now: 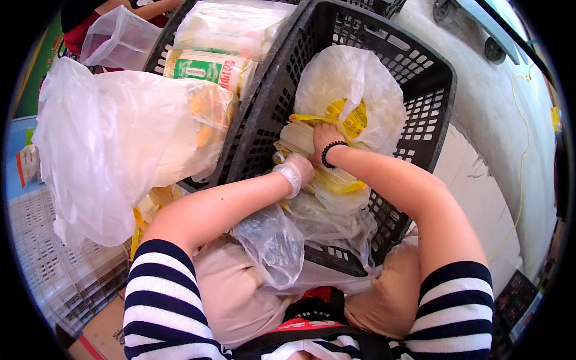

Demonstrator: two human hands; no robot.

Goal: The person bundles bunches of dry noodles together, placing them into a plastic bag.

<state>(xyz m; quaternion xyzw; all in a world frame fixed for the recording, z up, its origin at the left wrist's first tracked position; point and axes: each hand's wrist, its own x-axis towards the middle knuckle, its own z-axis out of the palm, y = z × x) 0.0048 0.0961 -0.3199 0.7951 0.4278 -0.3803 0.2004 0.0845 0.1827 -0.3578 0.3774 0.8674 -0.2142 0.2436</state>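
In a black perforated crate (432, 102), my left hand (298, 168), in a clear glove, is closed at the near end of a bundle of pale flat strips (294, 137). My right hand (325, 139), with a black coiled band at the wrist, grips the same bundle just to the right and beyond, its fingertips partly hidden. Yellow printed plastic (345, 117) lies around the bundle. Behind it sits a bulging translucent bag (354, 75); loose clear plastic (267, 246) drapes over the crate's near end.
At left, a second dark crate (160, 51) holds printed packs (204, 72) under a large bagged stack (132, 126). A white plastic crate (72, 252) is lower left. Another person's arm (147, 9) shows top left; a wheeled cart (480, 24) and yellow cord (516, 102) at right.
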